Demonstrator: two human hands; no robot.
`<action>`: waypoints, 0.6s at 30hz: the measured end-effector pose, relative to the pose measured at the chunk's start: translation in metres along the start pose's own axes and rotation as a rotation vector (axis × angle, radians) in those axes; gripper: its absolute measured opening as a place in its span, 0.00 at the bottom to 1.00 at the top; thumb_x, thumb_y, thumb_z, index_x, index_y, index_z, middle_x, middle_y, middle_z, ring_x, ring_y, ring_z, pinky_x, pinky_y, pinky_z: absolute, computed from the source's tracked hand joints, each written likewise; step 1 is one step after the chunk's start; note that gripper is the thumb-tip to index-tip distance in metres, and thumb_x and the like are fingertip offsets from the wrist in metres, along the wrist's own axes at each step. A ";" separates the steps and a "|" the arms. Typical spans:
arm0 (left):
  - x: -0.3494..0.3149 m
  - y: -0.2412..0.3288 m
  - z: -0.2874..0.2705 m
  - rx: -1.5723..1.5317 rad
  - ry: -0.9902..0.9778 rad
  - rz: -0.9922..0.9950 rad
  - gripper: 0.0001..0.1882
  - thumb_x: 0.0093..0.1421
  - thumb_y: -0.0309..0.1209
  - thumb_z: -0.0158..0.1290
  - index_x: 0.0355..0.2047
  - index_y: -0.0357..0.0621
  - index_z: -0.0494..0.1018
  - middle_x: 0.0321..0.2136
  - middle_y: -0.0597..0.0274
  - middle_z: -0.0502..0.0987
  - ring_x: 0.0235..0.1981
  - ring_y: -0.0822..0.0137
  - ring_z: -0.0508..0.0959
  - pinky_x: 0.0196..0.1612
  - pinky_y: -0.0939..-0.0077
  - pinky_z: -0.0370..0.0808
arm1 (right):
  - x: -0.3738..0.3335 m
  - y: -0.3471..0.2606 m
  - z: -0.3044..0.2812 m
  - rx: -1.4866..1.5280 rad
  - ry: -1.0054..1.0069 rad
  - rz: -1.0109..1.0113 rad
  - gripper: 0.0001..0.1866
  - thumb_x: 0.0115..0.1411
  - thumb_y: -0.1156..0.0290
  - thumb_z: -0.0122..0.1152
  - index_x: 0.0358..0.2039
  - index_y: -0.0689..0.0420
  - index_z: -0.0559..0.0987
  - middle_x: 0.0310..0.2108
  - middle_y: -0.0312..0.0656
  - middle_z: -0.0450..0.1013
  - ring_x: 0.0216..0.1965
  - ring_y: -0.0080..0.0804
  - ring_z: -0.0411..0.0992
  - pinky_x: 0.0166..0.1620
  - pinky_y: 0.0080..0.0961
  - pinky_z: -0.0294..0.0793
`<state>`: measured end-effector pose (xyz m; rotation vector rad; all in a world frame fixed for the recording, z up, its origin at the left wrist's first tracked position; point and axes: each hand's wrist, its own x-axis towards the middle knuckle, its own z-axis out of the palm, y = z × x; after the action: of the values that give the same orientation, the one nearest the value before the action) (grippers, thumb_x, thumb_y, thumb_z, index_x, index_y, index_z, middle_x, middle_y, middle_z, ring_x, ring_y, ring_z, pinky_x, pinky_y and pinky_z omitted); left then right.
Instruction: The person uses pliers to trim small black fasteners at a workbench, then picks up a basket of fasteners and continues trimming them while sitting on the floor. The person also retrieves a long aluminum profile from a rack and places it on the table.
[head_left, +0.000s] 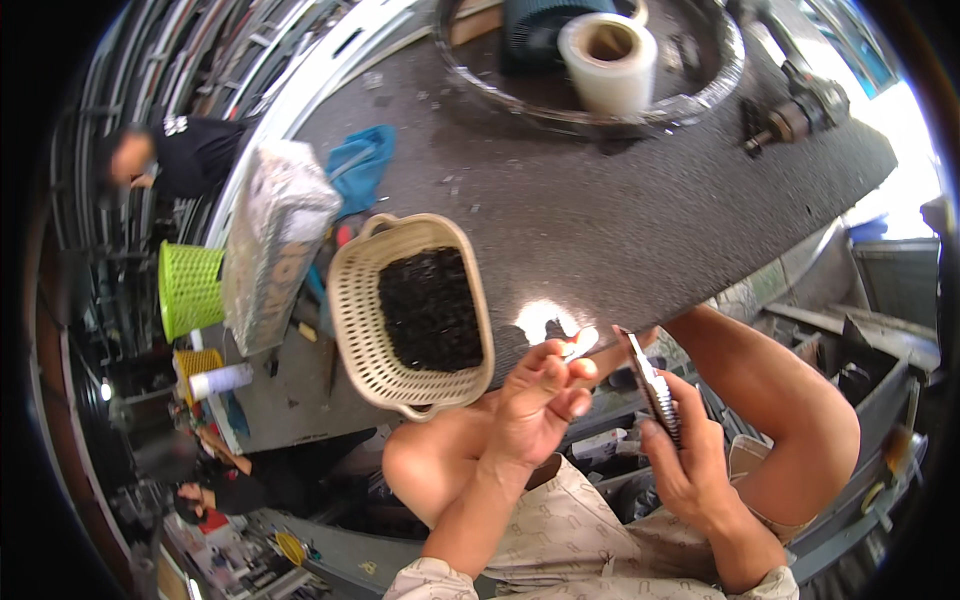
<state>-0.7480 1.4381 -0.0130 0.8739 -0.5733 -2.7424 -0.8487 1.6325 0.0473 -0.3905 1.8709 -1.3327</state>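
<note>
My left hand (535, 405) is raised beside the basket, its fingers curled and pinched near a small pale, shiny bit (580, 345) too blurred to name. In my right hand (690, 450) is a long, narrow dark strip with a row of light teeth or ridges (655, 390), gripped between thumb and fingers and tilted with its far end up toward the table edge. The two hands are apart, above my lap. To the left of my left hand, a cream perforated plastic basket (345, 325) stands on the dark table (560, 210), holding a heap of small black pieces (430, 310).
A roll of clear film (615, 85) stands inside a wrapped ring (690, 112) at the back. A power tool (805, 110) lies far right. Leftward are a blue cloth (360, 165), a plastic-wrapped package (280, 240) and a green basket (190, 290). Two people (195, 155) (230, 490) are at left.
</note>
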 end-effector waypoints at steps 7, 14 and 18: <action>-0.006 -0.003 0.003 0.011 -0.077 -0.038 0.09 0.74 0.33 0.56 0.51 0.48 0.77 0.43 0.59 0.82 0.35 0.69 0.79 0.34 0.72 0.78 | 0.019 -0.001 -0.001 -0.129 0.276 -0.198 0.23 0.73 0.73 0.53 0.67 0.62 0.70 0.27 0.34 0.76 0.22 0.15 0.67 0.25 0.17 0.66; -0.029 0.007 0.004 0.203 -0.148 0.060 0.16 0.74 0.41 0.56 0.49 0.40 0.78 0.33 0.66 0.78 0.30 0.75 0.77 0.32 0.78 0.76 | 0.014 0.005 0.009 0.048 0.177 -0.144 0.19 0.77 0.67 0.53 0.63 0.60 0.73 0.25 0.33 0.75 0.16 0.10 0.62 0.19 0.13 0.58; -0.059 0.011 0.001 0.324 -0.190 0.143 0.16 0.74 0.39 0.56 0.50 0.38 0.78 0.35 0.63 0.79 0.30 0.72 0.78 0.32 0.76 0.78 | 0.014 0.002 0.010 -0.350 0.286 -0.292 0.21 0.74 0.70 0.55 0.63 0.62 0.72 0.30 0.46 0.80 0.29 0.38 0.79 0.36 0.33 0.78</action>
<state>-0.7002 1.4460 0.0223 0.6064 -1.0947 -2.6595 -0.8503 1.6178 0.0378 -0.7057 2.3692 -1.2986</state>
